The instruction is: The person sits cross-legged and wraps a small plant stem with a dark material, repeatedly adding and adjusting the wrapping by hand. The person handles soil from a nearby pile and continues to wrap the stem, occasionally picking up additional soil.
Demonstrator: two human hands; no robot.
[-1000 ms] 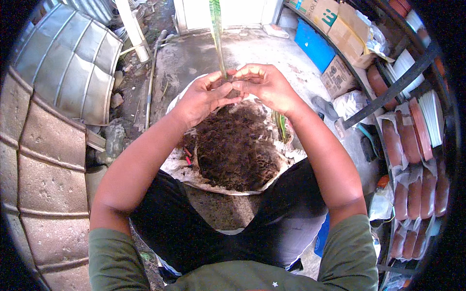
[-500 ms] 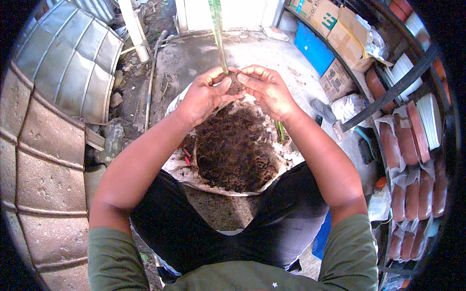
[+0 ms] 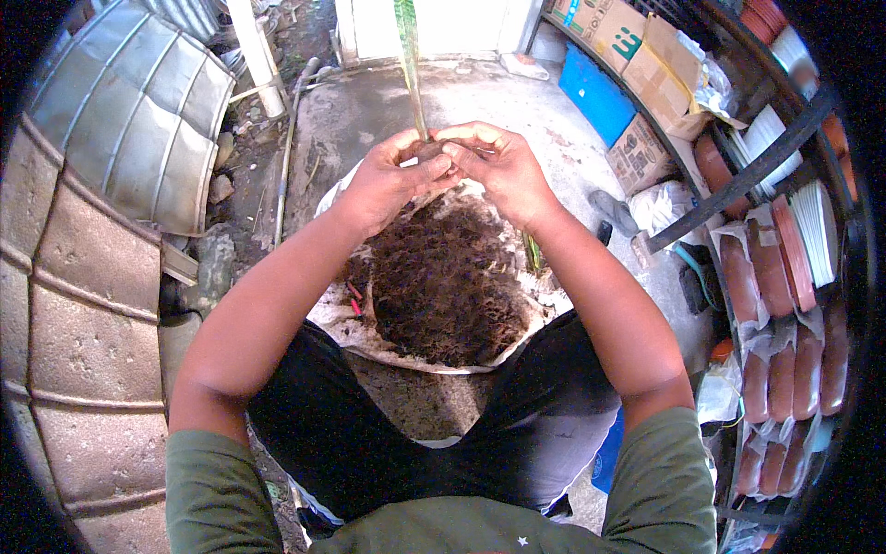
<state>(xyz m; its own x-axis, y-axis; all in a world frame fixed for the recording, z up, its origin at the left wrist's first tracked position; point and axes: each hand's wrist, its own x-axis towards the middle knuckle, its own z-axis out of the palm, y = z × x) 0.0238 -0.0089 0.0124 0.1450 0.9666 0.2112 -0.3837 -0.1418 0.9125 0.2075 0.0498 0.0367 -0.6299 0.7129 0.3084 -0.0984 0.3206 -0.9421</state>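
Note:
A tall, narrow green leaf plant [image 3: 409,65] stands upright above my fingers, with a brown clump of soil [image 3: 430,150] at its base. My left hand [image 3: 388,183] is closed round the clump from the left. From the other side my right hand [image 3: 503,174] grips it too, thumbs almost meeting in front. Just below both hands lies dark, fibrous soil [image 3: 448,286] in a white sack [image 3: 420,367] with its rim folded down. A small red-handled thing [image 3: 356,305] rests at the sack's left edge. Another green leaf [image 3: 532,251] shows beside my right forearm.
Stacked brown pots [image 3: 780,360] fill a rack on the right, crossed by a dark bar [image 3: 738,175]. Cardboard boxes [image 3: 660,69] and a blue bin [image 3: 593,92] stand farther back. Brown tiled sheeting [image 3: 92,332] and a metal panel [image 3: 138,102] line the left.
My fingers have closed in more tightly round the soil clump, the right hand shifting slightly left. The leaf has moved a little to the left.

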